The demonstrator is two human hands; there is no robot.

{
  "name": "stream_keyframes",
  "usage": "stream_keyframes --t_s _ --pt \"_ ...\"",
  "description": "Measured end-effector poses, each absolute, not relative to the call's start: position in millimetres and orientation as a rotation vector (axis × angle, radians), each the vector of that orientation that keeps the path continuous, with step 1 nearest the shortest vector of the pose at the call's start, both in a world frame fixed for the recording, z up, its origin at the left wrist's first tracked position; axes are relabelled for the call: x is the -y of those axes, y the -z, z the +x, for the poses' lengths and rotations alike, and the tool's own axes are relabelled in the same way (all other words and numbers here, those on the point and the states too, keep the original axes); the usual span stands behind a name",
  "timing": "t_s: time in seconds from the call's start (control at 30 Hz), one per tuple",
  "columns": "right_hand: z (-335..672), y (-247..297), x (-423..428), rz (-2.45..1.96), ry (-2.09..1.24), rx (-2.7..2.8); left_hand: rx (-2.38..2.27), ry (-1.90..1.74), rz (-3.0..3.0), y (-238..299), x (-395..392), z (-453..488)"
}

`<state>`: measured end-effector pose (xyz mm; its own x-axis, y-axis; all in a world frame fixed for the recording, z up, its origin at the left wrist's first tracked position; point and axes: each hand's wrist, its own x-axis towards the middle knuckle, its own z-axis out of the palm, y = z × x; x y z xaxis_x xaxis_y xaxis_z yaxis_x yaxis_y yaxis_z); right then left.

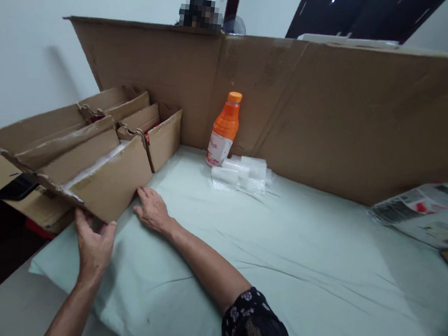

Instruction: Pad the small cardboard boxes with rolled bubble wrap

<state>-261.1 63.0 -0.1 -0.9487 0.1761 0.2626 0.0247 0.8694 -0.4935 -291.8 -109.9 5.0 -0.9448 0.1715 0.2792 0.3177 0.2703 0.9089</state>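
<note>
An open cardboard box (112, 185) with raised flaps sits at the left end of a pale green cloth (286, 261); white packing material (94, 167) shows inside it. My left hand (94, 245) grips the box's near lower corner, thumb on one side and fingers on the other. Just to the right of that corner, my right hand (152, 209) lies flat on the cloth. Its fingers are stretched out and touch the box's bottom edge.
An orange bottle (224, 130) stands by a tall cardboard wall (335, 110), with clear plastic packets (241, 174) beside it. Printed sheets (425, 212) lie at the right. A dark phone-like object (17, 186) rests on flat cardboard below the box, off the table's left edge.
</note>
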Motion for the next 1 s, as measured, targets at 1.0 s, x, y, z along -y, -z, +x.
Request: stream_keyframes --t_s 1.0 --pt "256.6 -69.5 -215.5 -1.335 -0.097 2.429 2.223 0.855 -2.041 34.0 -56.3 -96.4"
